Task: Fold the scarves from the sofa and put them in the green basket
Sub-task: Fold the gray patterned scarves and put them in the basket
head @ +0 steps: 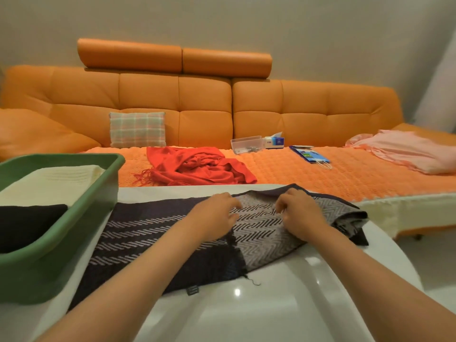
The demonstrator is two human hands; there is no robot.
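A dark navy and grey zigzag scarf [153,233] lies spread across the white table [259,304], its right end bunched at the table's edge. My left hand [217,215] and my right hand [299,215] rest on its grey zigzag part, fingers curled and pinching the cloth near the far edge. The green basket [74,233] stands at the left on the table; a folded cream scarf [51,183] and a folded black scarf [27,225] lie inside. A crumpled red scarf [197,166] and a pink scarf [404,151] lie on the orange sofa [204,102].
On the sofa seat sit a plaid cushion [137,129], a clear plastic box [246,144], a tissue pack [275,141] and a blue paper bag [309,154]. An orange knitted cover [320,174] drapes the seat. White floor shows at the right.
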